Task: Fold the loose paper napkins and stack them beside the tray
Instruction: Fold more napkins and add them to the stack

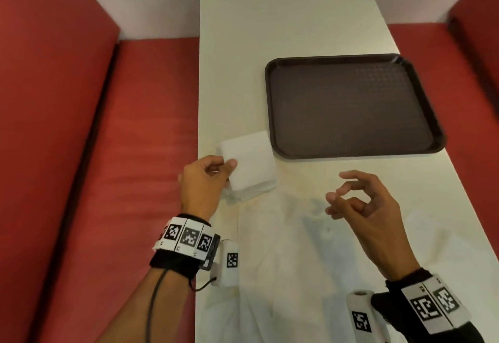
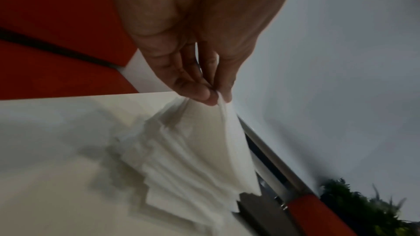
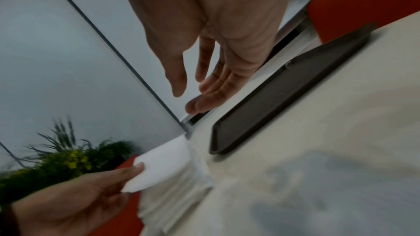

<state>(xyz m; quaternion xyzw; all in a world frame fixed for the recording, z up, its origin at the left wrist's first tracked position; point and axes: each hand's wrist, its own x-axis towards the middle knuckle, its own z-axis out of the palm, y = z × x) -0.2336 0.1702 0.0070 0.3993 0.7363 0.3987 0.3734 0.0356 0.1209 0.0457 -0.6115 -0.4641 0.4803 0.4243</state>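
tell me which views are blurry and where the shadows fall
Head view: fairly sharp, with a soft grey shadow on the table under the right hand. Left wrist view: napkin stack smeared by motion blur, left hand dim. Right wrist view: tray and plants blurred, a hand shadow on the table.

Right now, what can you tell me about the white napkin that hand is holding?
The napkin is a white, soft-looking paper square, folded flat. The left hand pinches its near corner between thumb and fingers, lifting that edge. Its far side hangs over a stack of folded napkins on the pale table, beside the dark brown tray. Nothing else touches it.
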